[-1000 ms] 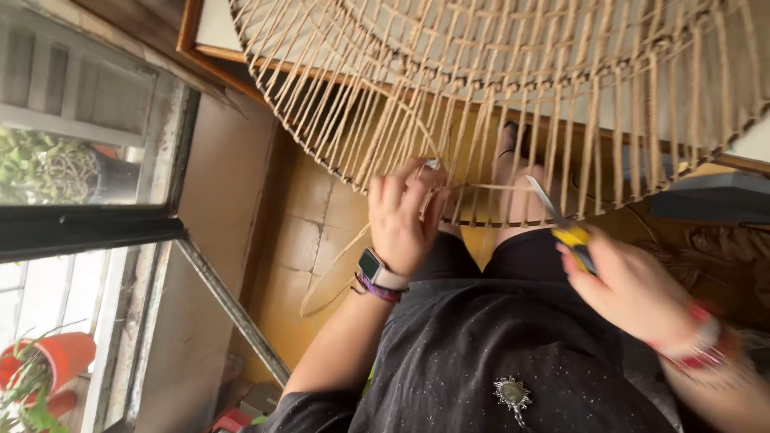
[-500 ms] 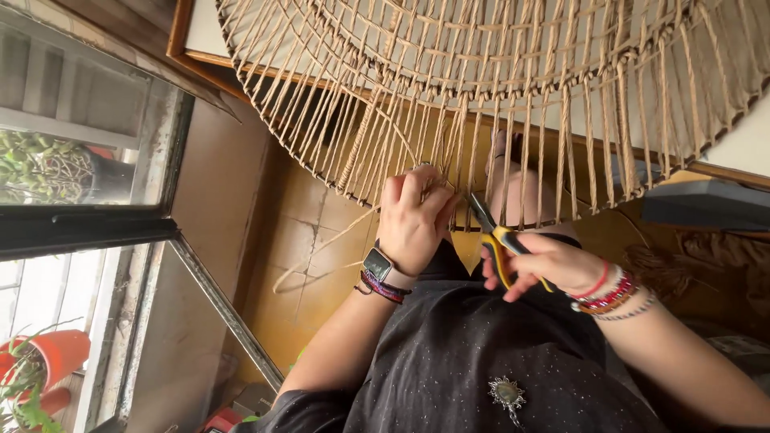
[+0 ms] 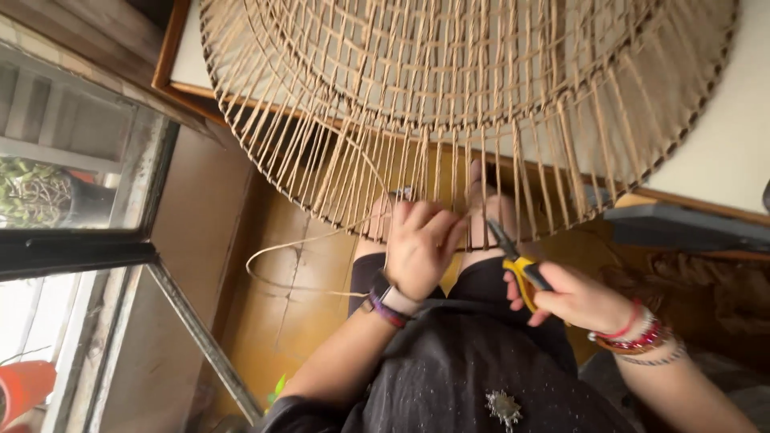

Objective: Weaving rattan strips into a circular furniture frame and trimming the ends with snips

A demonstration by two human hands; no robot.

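A large round woven rattan piece point(image 3: 473, 88) with many radiating spokes fills the upper view. My left hand point(image 3: 419, 244) pinches the thin cane strand point(image 3: 289, 248) at the lower rim of the weave. That loose strand loops out to the left over the floor. My right hand point(image 3: 573, 297) grips yellow-handled scissors point(image 3: 517, 265), blades pointing up toward the spokes just right of my left hand. A watch and bracelets are on my left wrist, beaded bracelets on my right.
My lap in dark clothing point(image 3: 481, 369) lies below the hands. A window with a dark metal frame point(image 3: 88, 248) is at the left, an orange pot point(image 3: 20, 389) outside it. The yellow-brown tiled floor point(image 3: 281, 313) lies beneath. A wooden frame point(image 3: 172, 64) runs behind the weave.
My right hand has swung in from the right, bringing the scissors up to the spokes beside my left hand. My left hand has stayed on the rim, holding the strand.
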